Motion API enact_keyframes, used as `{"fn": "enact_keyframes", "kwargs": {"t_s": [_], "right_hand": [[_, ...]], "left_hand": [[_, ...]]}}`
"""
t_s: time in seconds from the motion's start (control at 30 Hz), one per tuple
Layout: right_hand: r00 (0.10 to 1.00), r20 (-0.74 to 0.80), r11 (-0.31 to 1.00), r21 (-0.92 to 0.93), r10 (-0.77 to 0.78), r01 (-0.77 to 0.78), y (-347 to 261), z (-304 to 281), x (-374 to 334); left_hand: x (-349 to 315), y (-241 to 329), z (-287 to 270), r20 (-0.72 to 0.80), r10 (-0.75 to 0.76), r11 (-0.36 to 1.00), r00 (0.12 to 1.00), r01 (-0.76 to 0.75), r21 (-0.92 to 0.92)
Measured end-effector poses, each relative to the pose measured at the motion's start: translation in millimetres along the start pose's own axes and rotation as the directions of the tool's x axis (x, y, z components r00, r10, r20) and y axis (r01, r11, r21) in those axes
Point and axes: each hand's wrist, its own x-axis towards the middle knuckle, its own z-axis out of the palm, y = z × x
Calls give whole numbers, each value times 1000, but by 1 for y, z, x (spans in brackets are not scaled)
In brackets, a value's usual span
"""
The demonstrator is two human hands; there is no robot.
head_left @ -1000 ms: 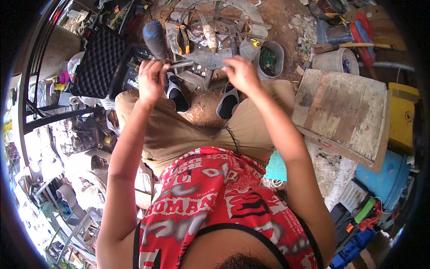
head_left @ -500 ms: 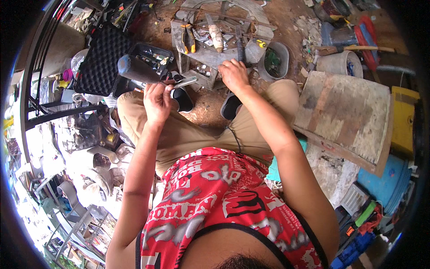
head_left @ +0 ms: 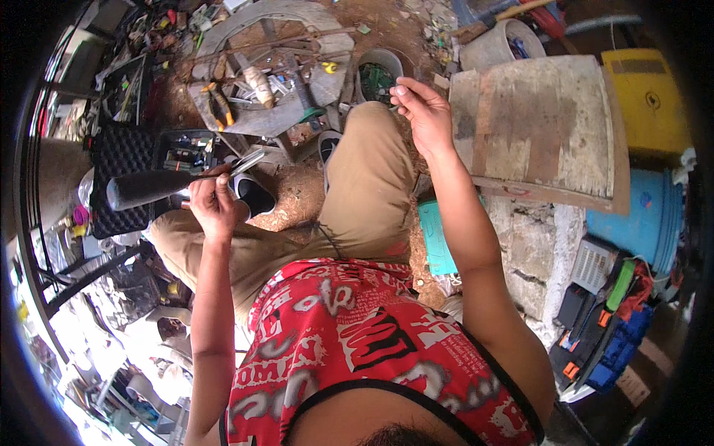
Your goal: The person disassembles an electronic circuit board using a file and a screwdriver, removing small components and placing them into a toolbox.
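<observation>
Work looks underway, not finished: tool in hand, nothing being struck or cut, amount left hard to judge. Left hand is closed round the narrow end of a dark club-shaped tool, thick end pointing out to the left of the grip. Shiny metal piece sticks out past the fingers on the other side; can't tell if it's part of the tool or a second item in the same grip. Right hand is lifted well apart from the left, fingers half curled and loosely parted, nothing visible in it. Just beyond its fingertips, grey bucket with green bits inside, so some pieces look done. Ahead of the left grip, between the hands, low wooden bench: green round piece at its near edge, against the end of a black bar; orange-handled pliers lying on the left, tan wrapped item mid-bench, small yellow item farther right. Loose scraps around these probably remain to handle.
</observation>
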Motion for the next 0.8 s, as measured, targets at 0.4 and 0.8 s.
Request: {"fn": "enact_keyframes", "kwargs": {"t_s": [0.4,0.8], "right_hand": [[957,-145,858,-491,-250,150,35,-43,-12],[872,-455,698,-566,179,-439,242,-170,27]], "left_hand": [[3,19,6,50,7,1000,999,-8,15],[-5,29,5,114,4,999,994,-8,34]]}}
